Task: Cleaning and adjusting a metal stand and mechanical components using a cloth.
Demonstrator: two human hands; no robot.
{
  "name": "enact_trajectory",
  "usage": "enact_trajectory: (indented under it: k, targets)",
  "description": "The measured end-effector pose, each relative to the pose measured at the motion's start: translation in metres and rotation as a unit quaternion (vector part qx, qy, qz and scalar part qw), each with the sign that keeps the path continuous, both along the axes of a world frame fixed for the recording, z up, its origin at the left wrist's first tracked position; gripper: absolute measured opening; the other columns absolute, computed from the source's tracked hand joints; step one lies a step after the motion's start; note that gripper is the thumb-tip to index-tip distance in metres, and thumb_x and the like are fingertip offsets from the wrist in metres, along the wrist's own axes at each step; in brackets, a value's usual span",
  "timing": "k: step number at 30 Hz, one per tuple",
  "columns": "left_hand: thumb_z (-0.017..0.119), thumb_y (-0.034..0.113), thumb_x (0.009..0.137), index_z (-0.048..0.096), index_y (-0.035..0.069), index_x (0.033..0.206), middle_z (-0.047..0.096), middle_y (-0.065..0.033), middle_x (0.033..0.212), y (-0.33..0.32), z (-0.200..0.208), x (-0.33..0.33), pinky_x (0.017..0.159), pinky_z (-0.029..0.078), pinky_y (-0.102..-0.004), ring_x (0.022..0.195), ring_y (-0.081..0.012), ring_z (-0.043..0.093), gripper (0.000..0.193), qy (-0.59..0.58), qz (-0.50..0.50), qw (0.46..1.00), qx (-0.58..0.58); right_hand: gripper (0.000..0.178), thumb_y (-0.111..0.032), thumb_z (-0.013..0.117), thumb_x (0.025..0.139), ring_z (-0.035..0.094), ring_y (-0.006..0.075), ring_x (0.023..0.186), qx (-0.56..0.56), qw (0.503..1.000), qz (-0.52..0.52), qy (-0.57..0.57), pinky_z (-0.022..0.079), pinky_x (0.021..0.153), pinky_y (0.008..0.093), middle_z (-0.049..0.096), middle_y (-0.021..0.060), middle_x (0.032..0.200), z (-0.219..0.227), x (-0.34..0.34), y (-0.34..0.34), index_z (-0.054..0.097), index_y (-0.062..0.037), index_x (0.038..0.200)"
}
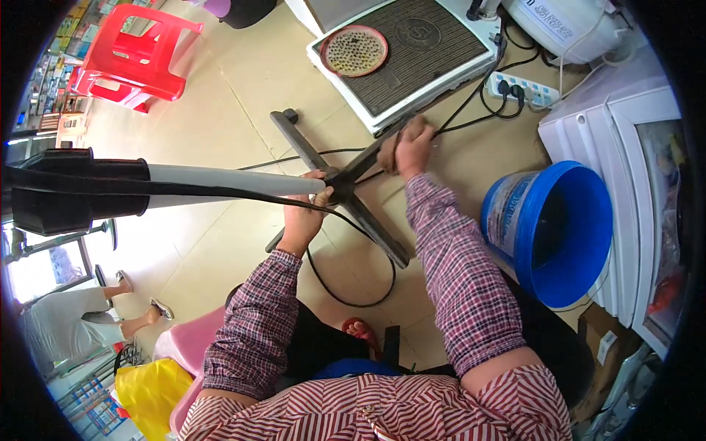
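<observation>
A grey-white pole [235,183] with a black sleeve [110,192] runs in from the left, close to the camera. It meets a black base [375,234] whose legs spread out near the floor. Close to the hub, my left hand [300,217] is closed around the pole's lower end. My right hand [414,149] presses a brown cloth [387,156] against the leg pointing to the upper right. A caster shows at the far leg's tip. The black cable [351,303] hangs past the pole and loops over the floor below the base.
A blue bucket [523,242] stands at the right beside a white cabinet [625,132]. Beyond the base lie a ribbed platform [434,70] bearing a round perforated tray [354,51], and a power strip [540,95]. A red stool [140,59] and another person's legs [136,323] are leftward.
</observation>
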State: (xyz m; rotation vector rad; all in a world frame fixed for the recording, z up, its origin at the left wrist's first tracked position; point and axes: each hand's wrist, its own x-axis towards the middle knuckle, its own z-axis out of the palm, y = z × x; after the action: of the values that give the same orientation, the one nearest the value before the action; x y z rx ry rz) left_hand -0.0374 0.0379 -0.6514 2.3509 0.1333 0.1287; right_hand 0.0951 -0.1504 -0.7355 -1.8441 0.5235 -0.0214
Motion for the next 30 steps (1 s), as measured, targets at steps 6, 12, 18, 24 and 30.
enact_trajectory:
  k: [6, 12, 18, 24, 30]
  targets:
    - [0.066, 0.030, 0.082, 0.057, 0.006, 0.107, 0.061, -0.0126, 0.100, 0.002, 0.000, 0.002, 0.080, 0.045, -0.0385, 0.092, -0.0305, 0.058, 0.036, 0.007, 0.011, 1.000, -0.004, 0.030, -0.020, 0.053, 0.088, 0.052, 0.0397, 0.099, 0.100, 0.980, 0.157, -0.069, 0.040, 0.088, 0.0439, 0.054, 0.0262, 0.104, -0.020, -0.090, 0.043, 0.047, 0.0002, 0.110]
    - [0.067, 0.028, 0.082, 0.057, 0.008, 0.107, 0.062, -0.0111, 0.095, -0.006, 0.003, 0.003, 0.076, 0.047, -0.0373, 0.087, -0.0297, 0.059, 0.033, -0.018, -0.001, 1.000, -0.008, 0.032, -0.019, 0.050, 0.082, 0.057, 0.0383, 0.092, -0.244, 0.949, 0.181, -0.086, 0.047, 0.076, 0.0470, 0.057, 0.0195, 0.100, 0.027, 0.019, -0.021, 0.056, -0.0091, 0.112]
    - [0.067, 0.023, 0.082, 0.058, 0.008, 0.104, 0.062, -0.0120, 0.090, -0.008, 0.004, -0.007, 0.074, 0.048, -0.0354, 0.083, -0.0284, 0.060, 0.029, -0.006, 0.010, 0.999, -0.051, 0.024, -0.021, 0.056, 0.080, 0.062, 0.0370, 0.081, -0.418, 0.838, 0.346, -0.053, 0.050, 0.072, 0.0462, 0.060, 0.0192, 0.096, 0.034, 0.023, -0.013, 0.065, -0.0087, 0.099]
    - [0.066, 0.020, 0.081, 0.059, 0.008, 0.103, 0.062, -0.0117, 0.095, -0.018, 0.008, -0.016, 0.074, 0.048, -0.0364, 0.087, -0.0303, 0.060, 0.026, 0.026, -0.002, 0.998, -0.055, 0.022, -0.015, 0.052, 0.080, 0.066, 0.0292, 0.085, -0.429, 0.697, 0.575, -0.021, 0.052, 0.075, 0.0403, 0.067, 0.0179, 0.090, 0.052, -0.003, 0.033, 0.071, -0.0063, 0.086]
    - [0.068, 0.016, 0.081, 0.058, 0.004, 0.108, 0.062, -0.0125, 0.101, -0.011, 0.008, -0.026, 0.083, 0.048, -0.0345, 0.095, -0.0285, 0.060, 0.031, 0.032, -0.017, 0.999, 0.004, 0.025, -0.019, 0.051, 0.083, 0.065, 0.0295, 0.090, -0.411, 0.685, 0.602, -0.022, 0.052, 0.077, 0.0414, 0.066, 0.0169, 0.095, 0.057, -0.018, 0.048, 0.070, -0.0066, 0.092]
